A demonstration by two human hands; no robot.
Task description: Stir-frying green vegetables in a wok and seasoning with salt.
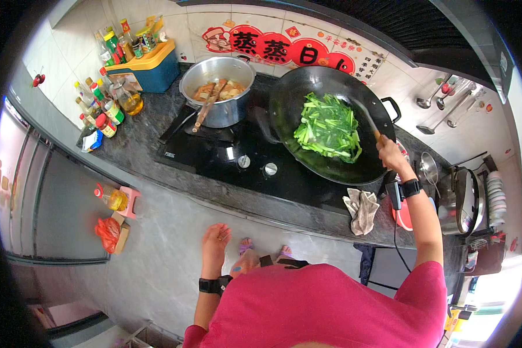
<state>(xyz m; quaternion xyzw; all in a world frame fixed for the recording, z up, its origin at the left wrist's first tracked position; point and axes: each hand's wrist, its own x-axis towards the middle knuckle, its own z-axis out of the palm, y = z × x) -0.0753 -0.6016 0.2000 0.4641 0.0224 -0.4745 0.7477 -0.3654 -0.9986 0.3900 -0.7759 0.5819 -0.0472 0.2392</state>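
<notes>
My right hand [390, 153] grips the wooden handle of a spatula [367, 112] at the right side of a large black wok [287, 130]. The spatula's metal shaft reaches down into the wok, and its blade is hard to make out. Chopped leafy greens [328, 126] lie in a heap at the wok's middle. My left hand [216, 239] hangs in front of the counter, holding nothing, its fingers loosely curled. On the left burner stands an aluminium pot [226, 111] of chunky food, with wooden chopsticks [204, 114] laid across its rim.
The black glass cooktop [213, 152] has two knobs. A grey cloth [361, 211] lies at the counter's front edge, beside a red basin [403, 217]. Seasoning bottles [108, 108] crowd the left corner. Ladles [424, 102] hang on the right wall. An oil jug [113, 198] stands on the floor.
</notes>
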